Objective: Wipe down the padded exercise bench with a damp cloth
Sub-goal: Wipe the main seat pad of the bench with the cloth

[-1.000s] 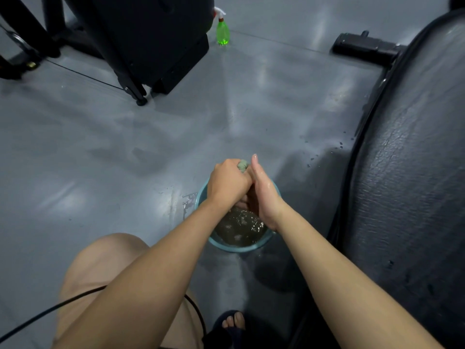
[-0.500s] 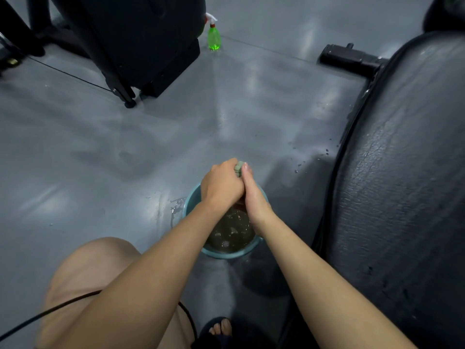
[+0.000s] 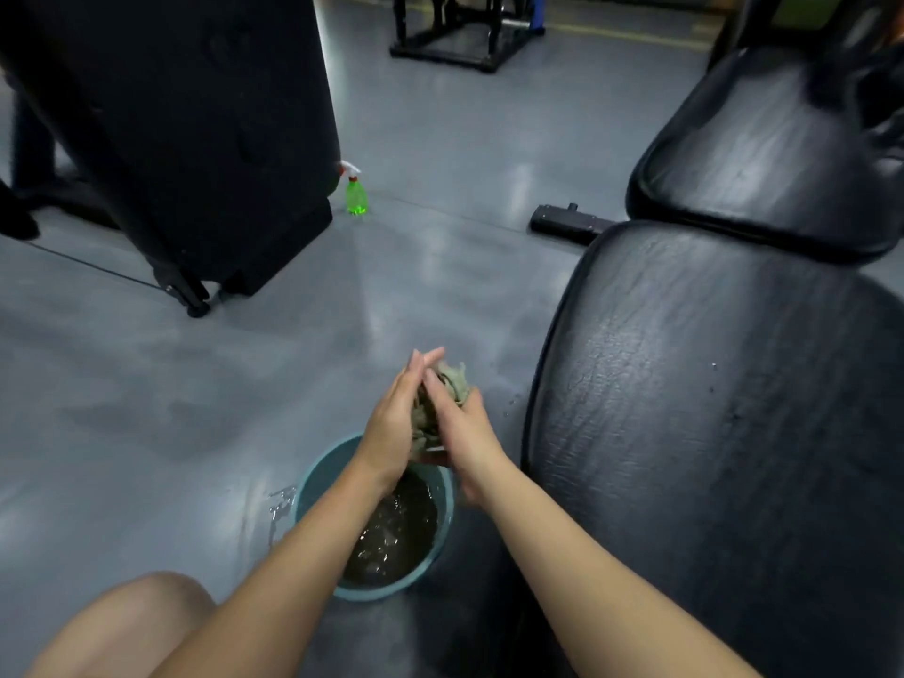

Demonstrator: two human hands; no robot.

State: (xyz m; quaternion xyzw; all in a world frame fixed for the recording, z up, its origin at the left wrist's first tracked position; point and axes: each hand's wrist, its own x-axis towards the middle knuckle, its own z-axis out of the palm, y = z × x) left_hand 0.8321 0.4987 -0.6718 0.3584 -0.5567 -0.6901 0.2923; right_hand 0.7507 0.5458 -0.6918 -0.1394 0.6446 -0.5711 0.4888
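Most of a bunched grey-green cloth (image 3: 449, 384) is hidden between a person's hands above a teal bucket (image 3: 376, 592) of murky water. The left hand (image 3: 391, 423) presses it flat-fingered and the right hand (image 3: 464, 433) curls around it. The padded bench (image 3: 709, 408), cut off at right, stands just beside the bucket on a glossy grey floor (image 3: 195, 384). A green spray bottle (image 3: 356, 195) sits well apart.

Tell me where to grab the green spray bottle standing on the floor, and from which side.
Probably the narrow neck just under the white trigger head of the green plastic spray bottle. It stands upright, and the large black machine crowds its left, so come from above or from the open grey floor on its right.
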